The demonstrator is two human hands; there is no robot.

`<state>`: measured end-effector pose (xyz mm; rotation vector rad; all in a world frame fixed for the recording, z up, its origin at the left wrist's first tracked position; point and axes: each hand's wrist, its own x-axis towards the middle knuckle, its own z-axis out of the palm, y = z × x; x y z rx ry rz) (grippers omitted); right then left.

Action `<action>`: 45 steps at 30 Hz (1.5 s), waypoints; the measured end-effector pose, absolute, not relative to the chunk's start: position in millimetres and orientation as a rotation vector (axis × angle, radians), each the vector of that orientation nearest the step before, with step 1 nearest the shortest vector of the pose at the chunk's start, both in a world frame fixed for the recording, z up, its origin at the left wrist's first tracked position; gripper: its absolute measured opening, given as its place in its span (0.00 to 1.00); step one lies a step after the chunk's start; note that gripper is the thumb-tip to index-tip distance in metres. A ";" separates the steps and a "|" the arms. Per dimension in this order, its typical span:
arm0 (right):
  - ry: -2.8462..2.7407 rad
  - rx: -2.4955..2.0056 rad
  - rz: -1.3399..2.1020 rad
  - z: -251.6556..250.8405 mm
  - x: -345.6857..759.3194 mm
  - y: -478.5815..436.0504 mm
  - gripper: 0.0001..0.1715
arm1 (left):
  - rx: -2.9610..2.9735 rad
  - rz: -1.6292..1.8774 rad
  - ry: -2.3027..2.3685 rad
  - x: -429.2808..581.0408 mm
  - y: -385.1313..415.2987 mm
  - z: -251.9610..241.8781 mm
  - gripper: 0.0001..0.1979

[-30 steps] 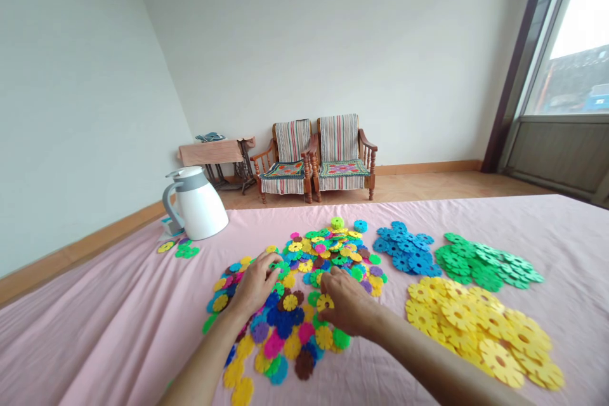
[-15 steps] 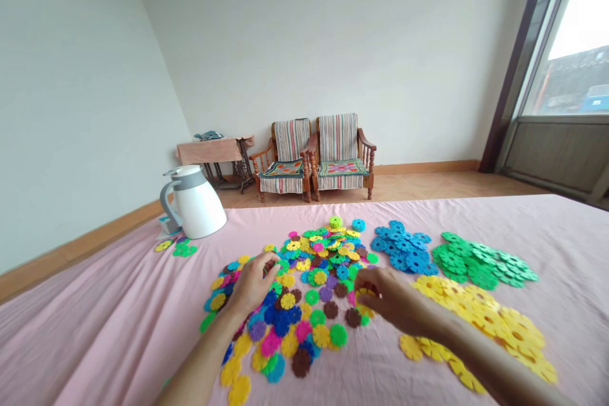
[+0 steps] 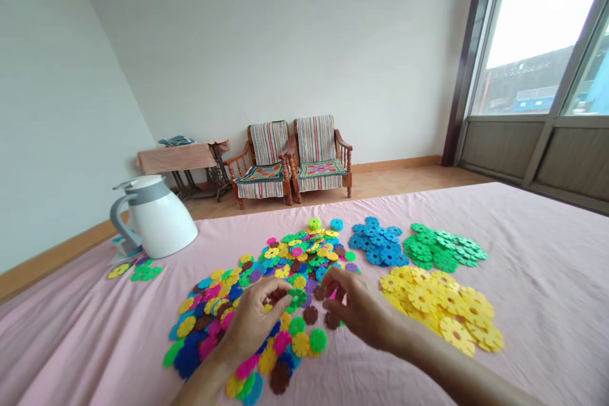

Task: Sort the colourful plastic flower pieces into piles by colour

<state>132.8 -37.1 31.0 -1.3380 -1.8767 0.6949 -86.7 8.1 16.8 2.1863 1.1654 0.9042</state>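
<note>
**A pinch at lower centre**

My left hand (image 3: 257, 314) pinches a green disc (image 3: 298, 298) at its fingertips, over the mixed pile (image 3: 245, 278). My right hand (image 3: 359, 307) is just to the right of it, fingers curled and parted from the thumb, near a brown disc (image 3: 332, 320); from here I cannot tell whether it grips anything. Right of centre I have a blue pile (image 3: 378, 242), a green pile (image 3: 440, 247) beyond it and a yellow pile (image 3: 442, 304) below, all on pink cloth (image 3: 533, 254). A jug (image 3: 164, 222) stands at the left of the frame.
</note>
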 end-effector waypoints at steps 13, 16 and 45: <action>-1.759 -1.292 0.782 15.4 106.1 -39.9 0.06 | 1.946 0.779 0.962 -78.4 -1.9 10.1 0.08; -1.785 -1.289 0.775 14.8 106.8 -40.7 0.05 | 1.988 0.771 0.981 -78.9 -1.7 13.5 0.09; -1.315 -2.012 0.136 -5.6 314.6 -8.5 0.14 | 2.312 0.400 1.437 -165.1 31.7 32.2 0.16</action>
